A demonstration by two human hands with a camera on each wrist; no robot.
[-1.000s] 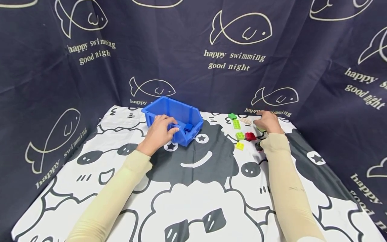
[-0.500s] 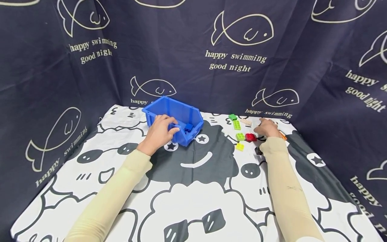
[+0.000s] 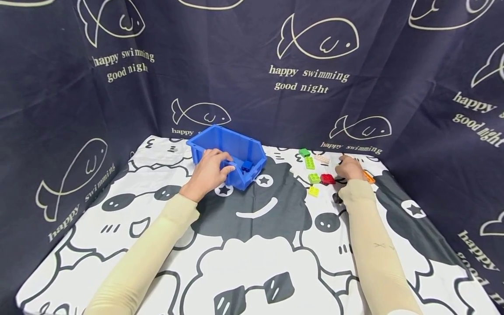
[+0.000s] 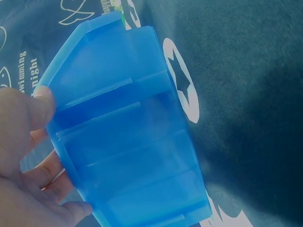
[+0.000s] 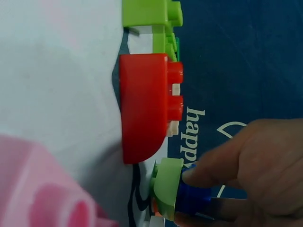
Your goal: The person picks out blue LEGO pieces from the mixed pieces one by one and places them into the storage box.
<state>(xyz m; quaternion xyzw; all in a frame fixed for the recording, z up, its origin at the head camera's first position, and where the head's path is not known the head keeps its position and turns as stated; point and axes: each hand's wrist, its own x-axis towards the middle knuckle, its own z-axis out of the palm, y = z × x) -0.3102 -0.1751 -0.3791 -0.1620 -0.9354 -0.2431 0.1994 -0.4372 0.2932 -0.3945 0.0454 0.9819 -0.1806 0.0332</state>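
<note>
My left hand [image 3: 210, 173] grips the near rim of a blue plastic bin [image 4: 128, 156], thumb on top and fingers beneath in the left wrist view. A dark blue block [image 3: 246, 165] lies inside the bin. At the right back of the table, my right hand [image 3: 350, 168] pinches a blue toy block [image 5: 191, 196] between thumb and fingers. Against that block sits a pale green block [image 5: 168, 184]; whether the two are joined I cannot tell. A red block [image 5: 144, 109] with a rounded end stands close by.
Left of the right hand are lime blocks [image 3: 309, 163], a green block [image 3: 304, 152], a beige block [image 3: 322, 159] and a yellow block [image 3: 313, 191]. A black block [image 3: 337, 198] and an orange block [image 3: 369, 176] flank the sleeve. A pink block [image 5: 52, 189] looms near the right wrist camera.
My right hand has come down slightly toward me, and the orange block has come into view beside its wrist. The left hand keeps its grip on the bin.
</note>
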